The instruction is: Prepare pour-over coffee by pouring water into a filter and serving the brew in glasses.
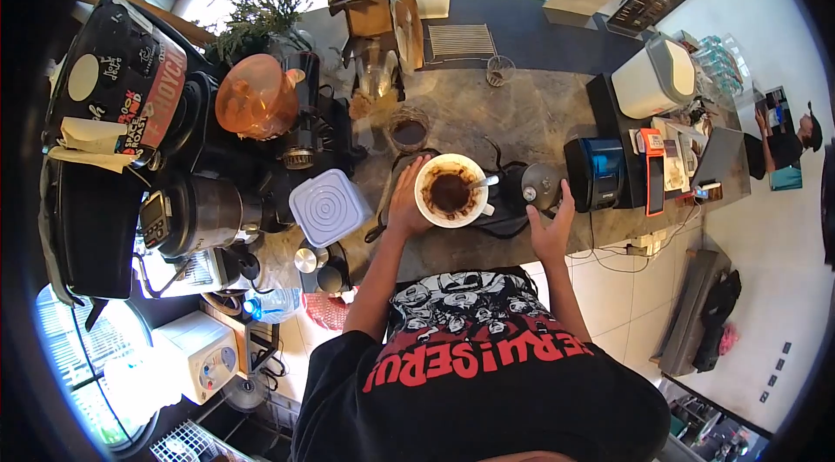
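A white cup (425,184) with dark brown contents and residue on its inner wall stands before me, a metal spoon (484,182) leaning in it. My left hand (409,201) rests against the cup's left side, its fingers partly hidden by the cup. To the right of the cup, my right hand (552,227) has thumb and fingers apart beside a dark round lidded vessel (541,183); whether it touches the vessel is unclear. Black fabric with straps (502,227) lies beneath and around the cup. A glass of dark liquid (409,132) is just beyond it.
A lidded square container (328,207), a coffee grinder (196,214) and an orange-tinted hopper (256,96) stand left. A blue-black printer (595,173) and an orange-edged handheld terminal (655,181) are right. An empty glass (500,70) stands farther back. Another person (789,142) is far right.
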